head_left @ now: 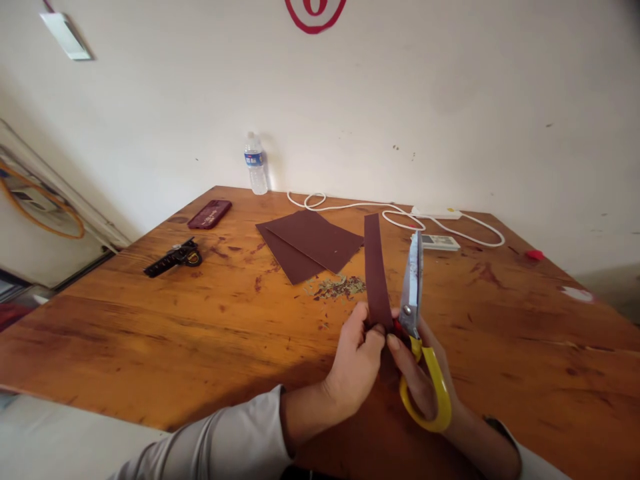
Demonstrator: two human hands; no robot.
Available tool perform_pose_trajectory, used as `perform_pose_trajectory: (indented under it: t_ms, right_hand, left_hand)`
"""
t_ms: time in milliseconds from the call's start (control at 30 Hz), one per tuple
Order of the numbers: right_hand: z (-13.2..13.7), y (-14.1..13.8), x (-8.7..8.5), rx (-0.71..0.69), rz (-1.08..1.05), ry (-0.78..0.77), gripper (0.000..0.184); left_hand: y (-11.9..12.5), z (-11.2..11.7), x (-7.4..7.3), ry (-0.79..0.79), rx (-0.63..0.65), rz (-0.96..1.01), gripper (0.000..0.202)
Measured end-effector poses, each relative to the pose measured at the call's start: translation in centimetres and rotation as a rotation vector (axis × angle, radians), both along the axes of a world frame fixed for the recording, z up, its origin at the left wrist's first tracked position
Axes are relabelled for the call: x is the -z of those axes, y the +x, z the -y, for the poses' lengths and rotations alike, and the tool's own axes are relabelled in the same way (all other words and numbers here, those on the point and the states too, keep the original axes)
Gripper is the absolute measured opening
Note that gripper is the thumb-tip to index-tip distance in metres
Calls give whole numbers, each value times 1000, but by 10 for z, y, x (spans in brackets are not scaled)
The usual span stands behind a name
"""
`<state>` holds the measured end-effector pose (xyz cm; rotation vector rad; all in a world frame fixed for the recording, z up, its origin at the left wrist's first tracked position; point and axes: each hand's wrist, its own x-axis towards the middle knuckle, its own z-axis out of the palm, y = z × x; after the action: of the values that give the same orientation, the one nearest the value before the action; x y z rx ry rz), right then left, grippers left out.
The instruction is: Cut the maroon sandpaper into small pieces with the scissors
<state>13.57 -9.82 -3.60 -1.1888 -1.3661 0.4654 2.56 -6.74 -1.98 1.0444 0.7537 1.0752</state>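
Between the thumb and fingers of my left hand [354,363], a narrow maroon strip [376,267] that looks like sandpaper stands upright. My right hand [447,383] is closed on a pair of scissors [409,312] with yellow handles, its blades together and pointing up. The right thumb and fingertips come close to the strip's lower end; whether they touch it I cannot tell. A small red bit shows behind the strip there. Two larger maroon sheets [313,240] overlap on the wooden table [210,340]. In front of them lies a heap of small scraps [341,287].
On the left are a maroon phone [210,214] and a black tool-like object [175,258]. A water bottle [257,167] stands by the wall. White cable [350,205] runs to a power strip [436,213] near a white box [436,243]. Farther right sits a red piece [535,255].
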Motion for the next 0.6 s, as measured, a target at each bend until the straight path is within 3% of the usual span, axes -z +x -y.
perform_pose_trajectory:
  t_ms: [200,333,600]
  right_hand:
    - [2,2,7,-42,-47,-23,20]
    - [5,2,10,-45,-70,-60,22]
    - [3,-6,-6,-10,-150,-74,13]
  left_hand:
    - [0,2,7,25,1,-34,19]
    - [-2,7,15,76,-37,-180,25]
    - [-9,9,19,247,-33,-337,22]
